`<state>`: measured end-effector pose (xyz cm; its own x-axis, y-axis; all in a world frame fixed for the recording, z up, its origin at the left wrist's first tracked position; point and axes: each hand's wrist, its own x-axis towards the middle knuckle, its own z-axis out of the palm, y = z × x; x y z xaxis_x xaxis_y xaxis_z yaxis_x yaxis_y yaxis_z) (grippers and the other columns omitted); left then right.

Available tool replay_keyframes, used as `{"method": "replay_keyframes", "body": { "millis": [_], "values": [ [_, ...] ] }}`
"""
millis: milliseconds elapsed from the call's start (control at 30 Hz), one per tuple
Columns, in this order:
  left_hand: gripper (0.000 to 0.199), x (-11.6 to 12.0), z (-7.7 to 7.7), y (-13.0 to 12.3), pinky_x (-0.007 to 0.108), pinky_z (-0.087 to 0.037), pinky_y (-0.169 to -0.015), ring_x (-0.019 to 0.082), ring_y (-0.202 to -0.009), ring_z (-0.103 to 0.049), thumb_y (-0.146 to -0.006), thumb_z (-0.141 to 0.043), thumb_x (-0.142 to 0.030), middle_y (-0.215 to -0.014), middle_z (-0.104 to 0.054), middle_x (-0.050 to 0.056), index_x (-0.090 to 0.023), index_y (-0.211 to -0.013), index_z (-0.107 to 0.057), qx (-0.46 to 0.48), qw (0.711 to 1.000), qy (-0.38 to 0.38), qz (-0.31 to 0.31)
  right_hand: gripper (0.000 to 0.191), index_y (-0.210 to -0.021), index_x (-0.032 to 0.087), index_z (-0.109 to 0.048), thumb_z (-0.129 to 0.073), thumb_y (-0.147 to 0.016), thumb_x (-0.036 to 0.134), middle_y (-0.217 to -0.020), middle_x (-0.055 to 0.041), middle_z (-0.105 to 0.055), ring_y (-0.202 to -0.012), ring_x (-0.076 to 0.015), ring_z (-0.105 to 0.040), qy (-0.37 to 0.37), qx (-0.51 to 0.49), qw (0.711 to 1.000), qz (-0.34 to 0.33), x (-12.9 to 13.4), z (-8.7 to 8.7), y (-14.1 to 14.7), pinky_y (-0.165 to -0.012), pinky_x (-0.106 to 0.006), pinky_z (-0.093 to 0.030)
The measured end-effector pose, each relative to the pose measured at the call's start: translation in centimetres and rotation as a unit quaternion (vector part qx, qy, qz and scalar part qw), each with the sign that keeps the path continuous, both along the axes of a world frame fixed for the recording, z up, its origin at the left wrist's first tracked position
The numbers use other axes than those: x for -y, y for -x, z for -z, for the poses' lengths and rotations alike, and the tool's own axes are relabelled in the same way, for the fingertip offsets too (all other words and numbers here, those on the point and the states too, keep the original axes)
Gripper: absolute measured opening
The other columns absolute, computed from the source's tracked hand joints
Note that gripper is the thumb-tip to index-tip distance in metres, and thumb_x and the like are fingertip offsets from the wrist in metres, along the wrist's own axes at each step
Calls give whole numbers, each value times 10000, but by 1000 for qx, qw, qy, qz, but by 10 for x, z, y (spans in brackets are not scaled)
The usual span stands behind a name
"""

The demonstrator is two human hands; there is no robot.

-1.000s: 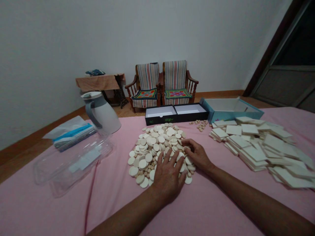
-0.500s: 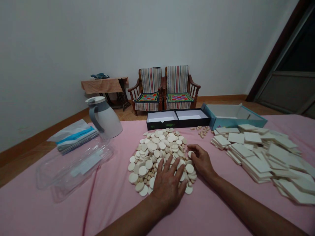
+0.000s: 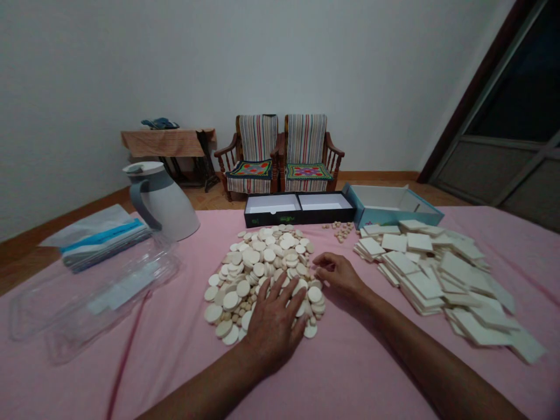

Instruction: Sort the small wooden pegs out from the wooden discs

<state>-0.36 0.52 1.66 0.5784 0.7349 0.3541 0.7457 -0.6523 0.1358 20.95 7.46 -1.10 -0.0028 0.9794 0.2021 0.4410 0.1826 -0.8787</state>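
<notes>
A heap of pale round wooden discs (image 3: 251, 256) lies on the pink cloth (image 3: 188, 367), with small wooden pieces (image 3: 236, 315) showing among them. My left hand (image 3: 277, 324) rests on the near right part of the heap, palm down and fingers spread. At the heap's right edge is my right hand (image 3: 341, 277), its fingers curved and apart, the fingertips beside the discs. I see nothing held in it. Beyond it, a few more small wooden pieces (image 3: 343, 230) are scattered near a black box.
Square wooden tiles (image 3: 422, 283) are piled at the right. Behind stand a black two-part box (image 3: 312, 216) and a blue box (image 3: 394, 219). A jug (image 3: 168, 204), a tissue pack (image 3: 102, 239) and clear plastic trays (image 3: 118, 297) are at the left.
The whole view has shifted, so things appear further left. The disc that was at my right fingertips no longer shows there. My left hand stays spread on the heap.
</notes>
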Motion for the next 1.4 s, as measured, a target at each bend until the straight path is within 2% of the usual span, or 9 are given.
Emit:
{"method": "replay_keyframes", "body": {
  "millis": [100,200,500,800,1000,1100,1167,1267,1400],
  "values": [
    [422,0,0,-1,559,-287,-1087,308,-1355,-377,-917,-513,-382,-1420,-511,47,-284,-1326,-536,-2,1000,-4,2,182,-842,201,-708,-593,-704,170,-821,-39,-667,-777,-192,-569,-12,157,986,-52,-2,-6,-9,-736,-315,-424],
    [418,-1,3,-1,562,-281,-1089,311,-1355,-375,-916,-511,-389,-1418,-513,46,-283,-1319,-543,-1,1000,-11,3,169,-875,201,-710,-617,-735,177,-869,-50,-649,-832,-196,-550,-26,241,968,-68,-3,-7,-14,-781,-319,-389],
    [391,-1,5,-2,560,-281,-1090,312,-1335,-397,-906,-515,-379,-1391,-538,52,-277,-1277,-584,6,1000,-28,5,105,-848,186,-653,-586,-767,187,-892,-50,-603,-872,-197,-507,-47,283,957,-50,-3,-1,-11,-778,-311,-328],
    [392,-1,5,0,548,-279,-1097,305,-1341,-394,-906,-515,-368,-1388,-541,55,-273,-1281,-579,2,999,-34,7,100,-795,204,-589,-560,-704,172,-913,-50,-621,-906,-218,-537,-109,229,967,14,-16,-7,-29,-804,-331,-382],
    [400,-1,5,0,554,-281,-1094,305,-1343,-392,-902,-522,-374,-1395,-534,58,-271,-1285,-573,1,999,-32,4,79,-789,176,-606,-566,-723,160,-932,-115,-621,-954,-272,-529,-108,372,913,127,-43,-24,-55,-813,-366,-368],
    [400,-1,5,0,550,-291,-1088,308,-1334,-403,-898,-530,-374,-1386,-541,69,-267,-1280,-579,3,999,-39,8,161,-895,136,-632,-543,-762,143,-967,-159,-611,-925,-281,-528,-119,388,896,183,-57,-33,-56,-792,-374,-366],
    [404,-1,5,1,548,-291,-1087,306,-1336,-400,-899,-527,-371,-1386,-540,64,-272,-1288,-572,3,999,-38,7,190,-928,129,-636,-519,-779,121,-961,-153,-613,-894,-261,-533,-137,347,914,162,-62,-33,-48,-786,-361,-371],
    [417,-1,9,1,548,-272,-1099,305,-1351,-376,-902,-519,-370,-1406,-522,51,-281,-1309,-552,4,999,-37,5,157,-827,175,-647,-522,-774,96,-836,-66,-635,-788,-192,-550,-129,288,948,32,-61,-21,-24,-736,-296,-388],
    [422,-2,13,1,556,-240,-1116,304,-1364,-356,-906,-512,-375,-1428,-499,40,-288,-1317,-542,3,999,-36,2,156,-864,190,-650,-554,-774,106,-847,-37,-650,-769,-160,-556,-105,260,959,-32,-53,1,8,-704,-262,-387]
  ]
}}
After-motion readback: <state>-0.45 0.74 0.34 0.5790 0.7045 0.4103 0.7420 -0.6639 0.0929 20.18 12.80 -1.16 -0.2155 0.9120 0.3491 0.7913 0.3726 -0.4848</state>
